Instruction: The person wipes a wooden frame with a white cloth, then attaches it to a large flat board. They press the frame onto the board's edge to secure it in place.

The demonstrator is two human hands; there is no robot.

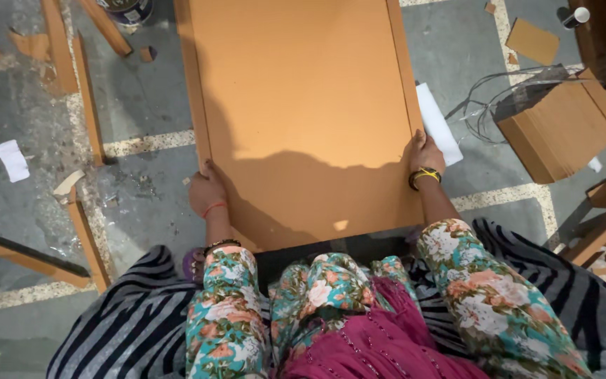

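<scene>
A large flat orange-brown board lies on the floor in front of me, with a narrow raised strip along each long side. My left hand grips its left edge near the front corner. My right hand grips the right edge, a yellow and black band on that wrist. My shadow falls across the near half of the board. My floral sleeves and knees fill the bottom of the view.
Wooden strips and scraps lie scattered on the grey floor at left. A stack of brown boards with loose wire sits at right. A white sheet pokes out beside the board's right edge. A can stands at the top left.
</scene>
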